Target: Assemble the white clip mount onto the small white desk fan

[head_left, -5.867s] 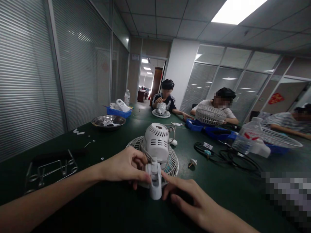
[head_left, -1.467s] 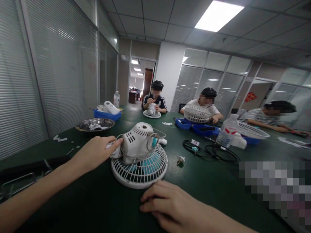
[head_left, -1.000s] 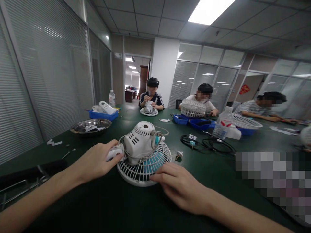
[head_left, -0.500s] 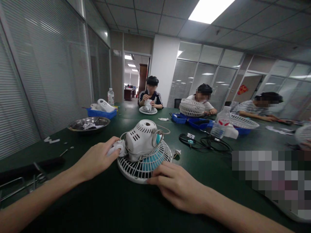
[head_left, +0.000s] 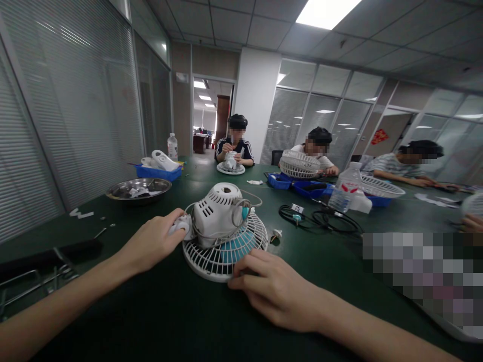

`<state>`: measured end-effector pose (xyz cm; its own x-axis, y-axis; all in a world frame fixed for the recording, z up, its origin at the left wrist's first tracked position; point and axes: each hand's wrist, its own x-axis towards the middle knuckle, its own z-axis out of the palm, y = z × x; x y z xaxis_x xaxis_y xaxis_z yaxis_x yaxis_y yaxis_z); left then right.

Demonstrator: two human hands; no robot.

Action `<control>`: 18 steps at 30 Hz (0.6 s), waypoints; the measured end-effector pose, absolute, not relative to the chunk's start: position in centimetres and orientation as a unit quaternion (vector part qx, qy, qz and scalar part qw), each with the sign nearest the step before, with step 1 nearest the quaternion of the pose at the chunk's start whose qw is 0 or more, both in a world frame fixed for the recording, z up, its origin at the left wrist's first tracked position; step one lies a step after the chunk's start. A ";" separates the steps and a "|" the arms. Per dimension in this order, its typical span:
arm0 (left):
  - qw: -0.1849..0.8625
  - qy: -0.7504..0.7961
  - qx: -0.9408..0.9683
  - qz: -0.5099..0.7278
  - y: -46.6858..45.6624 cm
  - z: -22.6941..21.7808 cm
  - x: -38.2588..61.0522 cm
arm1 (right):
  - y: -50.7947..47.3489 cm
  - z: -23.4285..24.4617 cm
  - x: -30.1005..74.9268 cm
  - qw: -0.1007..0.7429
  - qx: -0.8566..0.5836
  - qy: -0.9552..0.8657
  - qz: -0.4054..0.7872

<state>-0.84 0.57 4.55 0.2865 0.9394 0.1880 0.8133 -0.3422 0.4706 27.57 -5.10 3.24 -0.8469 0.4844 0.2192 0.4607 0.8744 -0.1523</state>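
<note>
A white electric fan (head_left: 215,216) lies face down on the table, its motor housing up and its round wire grille (head_left: 206,266) beneath. Light blue blades show through the grille bars. My left hand (head_left: 156,239) is closed on a white plastic part (head_left: 184,225) at the left side of the housing. A thin cord loops around the housing. My right hand (head_left: 269,286) pinches the near right rim of the grille. Just right of the fan lies a small white piece (head_left: 277,234) with a metal end.
A metal bowl (head_left: 113,193) with scraps and a blue tray (head_left: 169,175) stand at the far left. Black cable (head_left: 328,221) is coiled on the right, near a water bottle (head_left: 344,188). Wire stands (head_left: 56,274) lie at left. Several people sit around the table (head_left: 169,322).
The camera view has shifted slightly. Both hands keep their hold, and the fan stays almost in place.
</note>
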 end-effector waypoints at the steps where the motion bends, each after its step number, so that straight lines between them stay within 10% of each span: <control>1: 0.140 0.554 0.791 0.221 0.6 4.5 -0.9 | -5.1 3.2 27.6 0.125 -0.247 -0.960 0.047; 11: 0.553 0.336 0.739 0.187 0.6 3.3 -1.7 | -5.1 2.3 27.9 0.248 -0.284 -0.924 0.069; 18: 0.552 0.348 0.739 0.167 -2.1 2.6 1.7 | -4.9 1.3 27.9 0.295 -0.328 -0.886 0.144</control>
